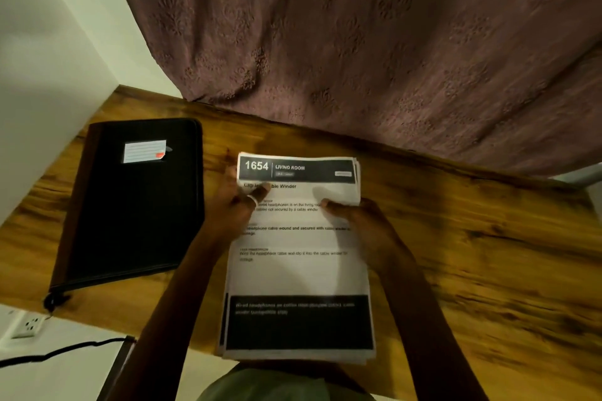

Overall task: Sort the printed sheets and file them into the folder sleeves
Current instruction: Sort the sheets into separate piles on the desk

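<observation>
Progress: I judge barely begun | my left hand [237, 202] and right hand [355, 221] each pinch a side of the sheets [298, 270], thumbs on top | stack over counter [472, 254] near edge | folder [130, 205] closed, lying left | sorting and filing remain.

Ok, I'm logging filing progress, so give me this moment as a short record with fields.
stack: printed sheets, top one headed 1654 LIVING ROOM
left hand: grips stack's left edge, thumb on top
right hand: grips stack's right edge
folder: black, closed, flat on desk, left of stack
progress: no sheet visibly filed
</observation>
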The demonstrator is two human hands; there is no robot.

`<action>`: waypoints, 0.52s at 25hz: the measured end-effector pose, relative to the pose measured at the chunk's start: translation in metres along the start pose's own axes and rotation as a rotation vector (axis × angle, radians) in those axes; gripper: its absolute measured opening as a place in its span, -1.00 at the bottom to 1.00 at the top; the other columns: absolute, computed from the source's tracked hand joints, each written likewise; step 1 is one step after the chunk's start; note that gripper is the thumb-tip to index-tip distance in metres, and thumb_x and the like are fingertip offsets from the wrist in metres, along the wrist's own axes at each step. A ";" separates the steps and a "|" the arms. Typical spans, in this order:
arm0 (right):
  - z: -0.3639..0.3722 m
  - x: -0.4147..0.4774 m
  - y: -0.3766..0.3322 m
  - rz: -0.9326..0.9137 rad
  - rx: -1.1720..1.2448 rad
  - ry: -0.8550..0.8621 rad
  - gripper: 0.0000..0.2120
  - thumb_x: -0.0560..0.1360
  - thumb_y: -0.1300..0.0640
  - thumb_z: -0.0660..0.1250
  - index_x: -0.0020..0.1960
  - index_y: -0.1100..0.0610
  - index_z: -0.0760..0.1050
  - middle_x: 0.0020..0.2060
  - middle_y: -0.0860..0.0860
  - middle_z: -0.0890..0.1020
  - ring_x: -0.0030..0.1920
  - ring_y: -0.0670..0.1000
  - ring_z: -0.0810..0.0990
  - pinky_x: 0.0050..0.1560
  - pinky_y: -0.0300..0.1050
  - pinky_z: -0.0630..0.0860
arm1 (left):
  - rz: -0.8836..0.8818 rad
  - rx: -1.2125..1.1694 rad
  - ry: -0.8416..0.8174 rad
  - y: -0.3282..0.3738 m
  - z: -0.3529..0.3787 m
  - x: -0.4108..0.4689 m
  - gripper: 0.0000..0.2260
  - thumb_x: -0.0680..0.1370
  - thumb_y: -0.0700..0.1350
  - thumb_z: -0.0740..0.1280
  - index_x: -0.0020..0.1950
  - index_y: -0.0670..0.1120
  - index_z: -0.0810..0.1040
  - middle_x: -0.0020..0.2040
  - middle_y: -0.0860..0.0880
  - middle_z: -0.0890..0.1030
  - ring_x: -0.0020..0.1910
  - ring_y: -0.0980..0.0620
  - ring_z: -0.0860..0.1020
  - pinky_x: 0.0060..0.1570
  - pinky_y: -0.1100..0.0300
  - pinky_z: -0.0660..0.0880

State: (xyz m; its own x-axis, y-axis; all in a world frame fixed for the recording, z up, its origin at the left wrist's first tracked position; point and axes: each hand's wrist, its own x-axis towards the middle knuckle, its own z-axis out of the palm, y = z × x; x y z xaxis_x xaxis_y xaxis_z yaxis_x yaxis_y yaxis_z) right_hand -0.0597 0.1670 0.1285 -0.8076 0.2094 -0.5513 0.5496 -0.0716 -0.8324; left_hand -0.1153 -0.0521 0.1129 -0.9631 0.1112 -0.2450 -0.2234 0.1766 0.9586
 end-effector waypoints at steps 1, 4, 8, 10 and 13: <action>0.002 0.004 0.010 0.050 0.027 0.010 -0.63 0.33 -0.07 0.56 0.10 -0.07 0.58 -0.02 -0.08 0.70 0.04 0.05 0.64 0.15 0.11 0.50 | -0.025 0.022 0.018 -0.011 0.001 0.000 -0.68 0.59 -0.08 0.37 0.30 -0.06 0.39 0.05 -0.03 0.65 -0.07 0.01 0.70 -0.19 0.18 0.66; 0.008 0.014 0.036 0.180 0.167 0.012 -0.71 0.37 0.11 0.55 0.05 -0.04 0.59 0.02 0.01 0.70 0.07 0.11 0.62 0.24 0.19 0.46 | -0.082 0.017 0.021 -0.037 0.002 0.001 -0.69 0.59 -0.13 0.38 0.29 -0.04 0.40 0.05 -0.03 0.65 -0.08 0.08 0.70 -0.18 0.18 0.66; -0.009 0.028 0.063 0.110 0.131 0.023 -0.81 0.51 0.00 0.41 0.08 0.04 0.59 -0.02 0.03 0.72 0.02 0.11 0.69 0.09 0.12 0.59 | -0.130 0.012 -0.012 -0.061 -0.002 0.000 -0.69 0.59 -0.16 0.38 0.29 -0.05 0.40 0.08 -0.09 0.66 -0.06 0.01 0.70 -0.23 0.20 0.63; -0.035 0.046 0.078 -0.079 -0.197 0.295 -0.82 0.58 -0.02 0.32 0.06 0.08 0.58 -0.03 0.04 0.69 0.02 0.10 0.67 0.05 -0.02 0.58 | -0.135 -0.008 -0.019 -0.068 -0.003 0.000 -0.68 0.58 -0.16 0.39 0.30 -0.05 0.40 0.10 -0.10 0.66 -0.04 -0.04 0.70 -0.20 0.15 0.65; -0.073 0.078 0.102 -0.148 -0.936 0.624 -0.57 0.56 -0.22 0.24 0.22 0.10 0.49 0.14 0.12 0.58 0.11 0.14 0.56 -0.02 -0.07 0.48 | -0.145 -0.012 -0.008 -0.072 -0.004 -0.001 -0.66 0.58 -0.14 0.39 0.32 -0.02 0.40 0.12 -0.08 0.65 0.00 -0.07 0.69 -0.11 0.03 0.67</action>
State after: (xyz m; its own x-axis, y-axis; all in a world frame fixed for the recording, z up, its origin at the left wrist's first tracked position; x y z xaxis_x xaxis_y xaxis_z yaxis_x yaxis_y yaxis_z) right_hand -0.0511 0.2471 0.0048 -0.7744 0.6235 -0.1081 0.6130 0.6968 -0.3725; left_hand -0.0992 -0.0687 0.0449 -0.9194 0.0934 -0.3820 -0.3618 0.1800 0.9147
